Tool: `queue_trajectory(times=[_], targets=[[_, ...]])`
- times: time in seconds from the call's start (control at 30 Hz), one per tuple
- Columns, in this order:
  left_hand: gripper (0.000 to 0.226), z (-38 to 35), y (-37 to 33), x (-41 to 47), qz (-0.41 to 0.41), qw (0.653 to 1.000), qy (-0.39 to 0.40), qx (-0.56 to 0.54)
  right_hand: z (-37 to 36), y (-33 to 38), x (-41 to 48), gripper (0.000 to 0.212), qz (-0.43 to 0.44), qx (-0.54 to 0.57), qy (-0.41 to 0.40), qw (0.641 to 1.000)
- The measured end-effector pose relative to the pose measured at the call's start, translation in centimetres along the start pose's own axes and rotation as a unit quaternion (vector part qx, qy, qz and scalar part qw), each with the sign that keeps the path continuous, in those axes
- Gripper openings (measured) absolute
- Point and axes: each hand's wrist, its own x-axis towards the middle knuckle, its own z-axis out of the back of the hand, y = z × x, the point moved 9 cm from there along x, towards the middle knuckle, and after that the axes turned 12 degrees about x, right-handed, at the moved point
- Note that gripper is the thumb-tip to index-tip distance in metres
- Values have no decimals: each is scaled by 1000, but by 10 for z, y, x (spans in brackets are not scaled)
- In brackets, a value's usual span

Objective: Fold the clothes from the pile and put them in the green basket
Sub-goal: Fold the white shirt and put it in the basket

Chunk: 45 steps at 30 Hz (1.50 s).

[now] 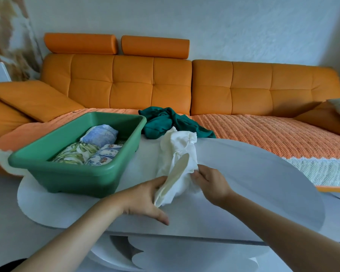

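A crumpled white garment [180,152] with a cream strip lies on the white table [263,183]. My left hand [145,199] grips its near left edge. My right hand [210,183] pinches the fabric at its near right side. The green basket [67,171] stands on the table to the left and holds three folded pieces: a blue-white one [100,135], a leafy green-print one [75,154] and a floral blue-orange one [104,156]. Behind the white garment, a dark green garment [165,122] lies bunched at the far table edge against the sofa seat.
An orange sofa [145,83] with an orange knitted throw [273,132] runs behind the table. Cushions lie at its left [31,99] and right [326,118] ends. Bare white tabletop stretches to the right of my hands.
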Motion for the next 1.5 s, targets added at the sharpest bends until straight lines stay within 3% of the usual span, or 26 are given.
queue_trajectory(times=[0.07,0.2,0.3,0.37,0.47,0.53,0.6,0.63,0.73,0.8,0.9,1.0,1.07,1.17,1.37,1.43,1.5], targets=[[80,10,-5,8,5,998,-57,-27,5,-10,8,40,-55,75,-41,995],[6,35,7,27,87,968,-207,-116,6,-14,19,15,-77,130,-42,988],[40,37,21,41,146,954,-220,-144,-4,-11,21,38,-66,142,1,988],[52,37,29,51,173,957,-212,-99,1,-9,27,22,-53,50,-42,996],[44,42,37,60,219,948,-232,-23,9,-21,36,17,-100,-55,-82,990],[35,47,35,63,234,935,-259,62,8,-34,40,37,-143,-136,-73,978],[59,48,18,72,156,925,-295,180,6,-36,44,52,-140,-231,-70,960],[60,48,4,76,88,917,-315,227,6,-31,46,58,-117,-269,-77,953],[43,36,-26,83,-79,889,-328,310,-1,-11,55,52,56,-348,-102,930],[46,23,-16,93,-74,916,-261,296,-4,-6,54,30,157,-358,-112,914],[68,16,6,99,-37,947,-195,251,-3,-11,55,25,167,-315,-104,928],[46,31,20,96,-4,957,-250,145,4,-14,61,16,161,-252,-113,948],[23,43,29,93,31,948,-300,101,7,-19,66,13,144,-224,-101,959],[9,47,38,94,56,948,-297,97,10,-28,72,15,82,-188,-74,976],[11,50,60,99,149,935,-321,39,17,-47,79,21,-47,-213,-83,972],[14,56,45,97,125,922,-347,116,15,-44,80,24,-49,-252,-82,963],[21,61,4,93,-5,899,-380,217,14,-44,81,25,-46,-275,-79,957]])
